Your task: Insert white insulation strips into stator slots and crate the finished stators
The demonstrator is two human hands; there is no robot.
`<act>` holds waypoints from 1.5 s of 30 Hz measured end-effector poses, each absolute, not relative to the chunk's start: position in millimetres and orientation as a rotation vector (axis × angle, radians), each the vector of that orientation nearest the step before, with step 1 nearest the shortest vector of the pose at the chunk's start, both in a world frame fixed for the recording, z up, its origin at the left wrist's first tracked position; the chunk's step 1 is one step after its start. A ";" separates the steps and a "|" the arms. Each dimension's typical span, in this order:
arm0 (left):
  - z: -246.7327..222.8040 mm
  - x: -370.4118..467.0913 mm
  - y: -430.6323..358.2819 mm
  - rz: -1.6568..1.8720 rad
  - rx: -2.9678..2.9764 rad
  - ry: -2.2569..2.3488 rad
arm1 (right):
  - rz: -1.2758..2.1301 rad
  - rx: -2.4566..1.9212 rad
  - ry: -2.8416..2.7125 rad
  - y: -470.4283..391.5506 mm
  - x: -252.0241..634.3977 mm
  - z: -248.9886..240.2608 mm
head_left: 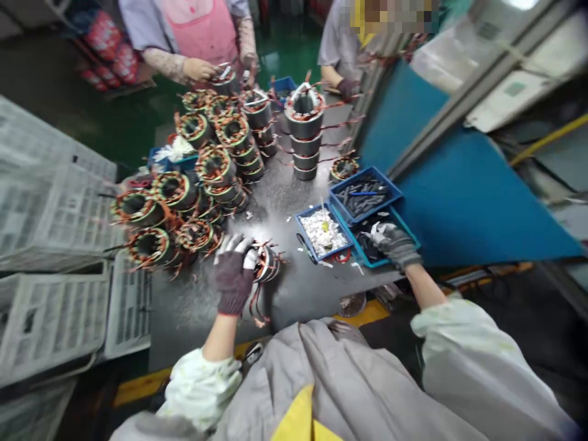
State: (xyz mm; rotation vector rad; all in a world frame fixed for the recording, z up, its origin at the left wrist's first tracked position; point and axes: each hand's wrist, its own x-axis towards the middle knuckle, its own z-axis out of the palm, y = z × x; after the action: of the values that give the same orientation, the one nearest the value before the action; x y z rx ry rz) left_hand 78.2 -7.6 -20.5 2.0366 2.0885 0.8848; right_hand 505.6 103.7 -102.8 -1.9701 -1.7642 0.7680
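Observation:
My left hand, in a dark glove with white fingertips, rests against the left side of a single wound stator lying near the table's front edge. Its fingers are spread, and red wires hang from the stator. Over at the right, my right hand, in a grey glove, reaches into a teal tray of dark strips. Whatever its fingertips hold is too small to make out. Beside that tray stand a blue tray of small white pieces and another blue tray of black pieces with a blue stick.
Stacked stators crowd the table's left half, and a taller stack stands at the back. Two people work across the grey table. White crates stand at the left; a blue panel is at the right.

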 end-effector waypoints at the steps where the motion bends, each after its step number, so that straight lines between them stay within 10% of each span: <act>1: -20.9 76.4 -4.6 0.891 2.022 2.071 | 0.875 -1.835 -1.701 97.6 485.3 -100.0; 9: -26.7 62.8 3.5 1.024 1.829 1.995 | 1.006 -1.220 -1.810 85.2 315.9 -66.8; 24: -35.2 64.6 4.1 1.060 1.825 2.015 | 1.087 -0.781 -2.231 108.7 273.5 -45.2; 30: -38.4 64.5 4.9 1.050 1.763 2.028 | 1.314 -1.324 -1.268 98.3 286.0 -80.9; 45: -33.0 67.5 5.9 1.057 1.705 2.018 | 1.508 -1.306 -1.221 69.5 266.2 -146.9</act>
State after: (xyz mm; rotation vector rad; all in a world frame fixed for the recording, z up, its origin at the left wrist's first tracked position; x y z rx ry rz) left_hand 67.5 5.9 -33.0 1.7054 2.0183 1.0570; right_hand 266.2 69.5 -146.9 -1.3058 -1.2206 1.5077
